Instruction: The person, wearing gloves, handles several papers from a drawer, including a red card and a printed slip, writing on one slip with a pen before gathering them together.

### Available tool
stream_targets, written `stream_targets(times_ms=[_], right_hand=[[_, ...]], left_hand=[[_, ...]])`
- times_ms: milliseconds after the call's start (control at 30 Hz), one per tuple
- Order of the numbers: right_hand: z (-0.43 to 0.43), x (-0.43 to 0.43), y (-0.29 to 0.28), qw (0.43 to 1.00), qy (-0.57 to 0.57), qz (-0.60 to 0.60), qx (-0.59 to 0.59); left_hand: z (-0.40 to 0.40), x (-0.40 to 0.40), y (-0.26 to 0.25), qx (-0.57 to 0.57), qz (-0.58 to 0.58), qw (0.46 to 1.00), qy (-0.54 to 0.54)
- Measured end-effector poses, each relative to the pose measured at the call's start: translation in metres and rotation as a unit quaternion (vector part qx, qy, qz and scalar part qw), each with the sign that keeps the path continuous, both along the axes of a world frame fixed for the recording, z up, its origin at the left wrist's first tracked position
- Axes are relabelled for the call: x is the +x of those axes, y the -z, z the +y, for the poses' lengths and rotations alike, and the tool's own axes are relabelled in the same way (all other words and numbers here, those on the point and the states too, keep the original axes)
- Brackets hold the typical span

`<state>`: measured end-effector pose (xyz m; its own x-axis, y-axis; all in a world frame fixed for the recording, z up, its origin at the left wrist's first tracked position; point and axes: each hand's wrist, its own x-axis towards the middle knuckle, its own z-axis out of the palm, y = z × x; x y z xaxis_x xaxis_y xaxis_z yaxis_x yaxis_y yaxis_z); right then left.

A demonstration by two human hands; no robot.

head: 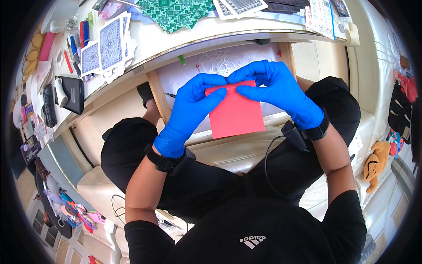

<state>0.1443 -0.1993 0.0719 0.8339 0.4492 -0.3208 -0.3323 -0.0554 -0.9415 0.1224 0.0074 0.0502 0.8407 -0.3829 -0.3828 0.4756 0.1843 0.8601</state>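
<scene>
A red square sheet of paper (235, 114) is held up by its far edge between both hands, above an open drawer (158, 94). My left hand (196, 107), in a blue disposable glove, pinches the paper near its far left corner, thumb on top. In a matching glove, my right hand (275, 90) grips the far edge further right, thumb on the near face and fingers behind. The fingertips of both hands nearly meet at the middle of that edge, where the paper looks slightly creased. Whether it is folded there I cannot tell.
Pale rubber bands (217, 62) and a pen (170, 95) lie in the drawer. On the white table (155, 43) are blue-backed playing cards (111, 43), green patterned sheets (176, 13), several pens (86, 32) and a black tray-like object (74, 94). A cable (266, 165) hangs by my right wrist.
</scene>
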Motion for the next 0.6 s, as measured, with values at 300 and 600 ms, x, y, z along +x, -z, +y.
stream_targets(times_ms=[300, 600], right_hand=[[0.0013, -0.0004, -0.0017, 1.0, 0.001, -0.012, -0.011], [0.0024, -0.0012, -0.0013, 0.997, 0.003, -0.069, -0.033]], left_hand=[[0.0003, -0.0005, -0.0013, 0.008, -0.002, 1.0, -0.01], [-0.0007, -0.0007, -0.0012, 0.011, -0.013, 1.0, -0.013]])
